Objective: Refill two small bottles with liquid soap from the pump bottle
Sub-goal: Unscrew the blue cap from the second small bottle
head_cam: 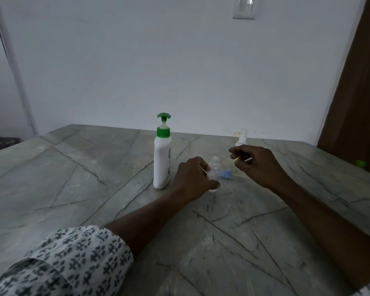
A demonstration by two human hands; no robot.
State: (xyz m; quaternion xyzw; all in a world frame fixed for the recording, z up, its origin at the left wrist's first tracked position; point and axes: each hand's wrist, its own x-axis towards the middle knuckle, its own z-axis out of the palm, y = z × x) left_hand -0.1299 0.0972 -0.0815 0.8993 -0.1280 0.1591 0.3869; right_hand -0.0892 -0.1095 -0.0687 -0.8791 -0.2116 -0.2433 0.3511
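Patterned sleeve point(68, 259) nearest. Left hand point(192, 178) grips the uncapped clear small bottle point(214, 165), evidently steadying it beside the pump bottle point(162, 159). Right hand point(257, 165) is curled; contents undeterminable. Second small bottle point(242, 137) stands behind.

just right of the pump bottle point(161, 165), the left hand point(192, 178) wraps a clear small bottle point(215, 165) and hides most of its body; only the neck and a bit of the base show. farther right, the right hand point(256, 165) covers the lower half of a pale second bottle point(242, 136), and i cannot tell whether its curled fingers pinch anything. the blue thing point(225, 175) between the hands is too blurred to name. far right of the pump bottle, a small green blob point(360, 163) is unclear. high above, a wall switch point(244, 7) is cut by the top edge.
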